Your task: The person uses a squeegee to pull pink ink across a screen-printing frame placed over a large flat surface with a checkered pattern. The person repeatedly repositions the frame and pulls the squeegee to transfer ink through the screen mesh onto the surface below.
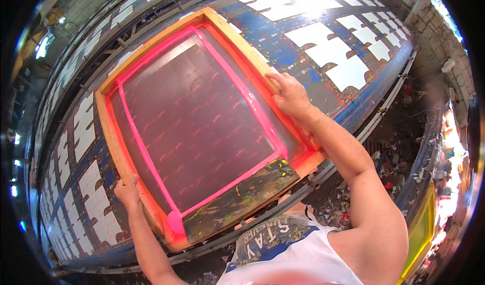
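Note:
A large wooden screen-printing frame (151,52) lies slightly angled over a long paint-spattered table (303,65). Its dark mesh (192,118) carries small pink marks within a bright pink taped border, and pink stains the inner wood. My left hand (127,190) grips the frame's left rail low down. My right hand (289,95) holds the right rail higher up, its fingers curled over the wood. White cut pieces (318,40) lie on the table to the right, and more (96,199) lie to the left, some printed with pink marks.
Another table with white pieces (81,63) runs behind at upper left. A metal rail (384,98) follows the near edge, above a floor strewn with scraps (379,179). A concrete-block wall (444,42) stands at right. A yellow screen (419,234) leans at lower right.

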`<action>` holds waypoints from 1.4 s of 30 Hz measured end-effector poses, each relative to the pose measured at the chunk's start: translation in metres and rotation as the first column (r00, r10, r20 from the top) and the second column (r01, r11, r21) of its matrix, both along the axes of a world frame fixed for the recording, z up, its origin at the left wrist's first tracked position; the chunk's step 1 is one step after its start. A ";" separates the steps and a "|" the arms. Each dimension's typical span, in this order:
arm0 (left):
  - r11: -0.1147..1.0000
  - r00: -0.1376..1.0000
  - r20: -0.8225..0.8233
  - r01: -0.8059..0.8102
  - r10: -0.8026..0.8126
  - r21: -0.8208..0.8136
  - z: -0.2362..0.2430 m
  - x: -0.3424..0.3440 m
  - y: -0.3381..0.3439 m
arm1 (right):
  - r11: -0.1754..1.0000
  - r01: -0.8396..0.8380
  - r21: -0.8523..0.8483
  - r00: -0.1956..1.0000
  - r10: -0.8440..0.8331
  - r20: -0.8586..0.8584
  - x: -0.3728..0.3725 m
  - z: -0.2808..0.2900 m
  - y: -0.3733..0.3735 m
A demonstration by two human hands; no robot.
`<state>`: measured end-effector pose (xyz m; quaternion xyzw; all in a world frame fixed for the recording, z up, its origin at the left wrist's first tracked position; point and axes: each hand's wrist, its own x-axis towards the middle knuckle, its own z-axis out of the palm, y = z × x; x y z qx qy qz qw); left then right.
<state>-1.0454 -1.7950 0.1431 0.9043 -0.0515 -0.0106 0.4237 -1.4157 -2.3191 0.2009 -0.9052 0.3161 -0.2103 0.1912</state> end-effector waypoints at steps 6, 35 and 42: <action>1.000 1.000 0.030 -0.005 0.006 -0.010 0.003 -0.070 -0.088 | 0.999 0.046 0.029 0.998 -0.047 0.030 -0.068 -0.020 -0.079; 0.981 0.997 -0.059 -0.030 0.042 0.190 -0.013 -0.126 -0.159 | 0.913 -0.393 -0.111 0.914 0.401 0.067 -0.161 0.012 -0.023; 0.983 0.995 -0.101 -0.003 0.021 0.184 -0.026 -0.133 -0.179 | 0.636 -0.771 0.040 0.631 0.771 -0.090 -0.186 0.026 0.079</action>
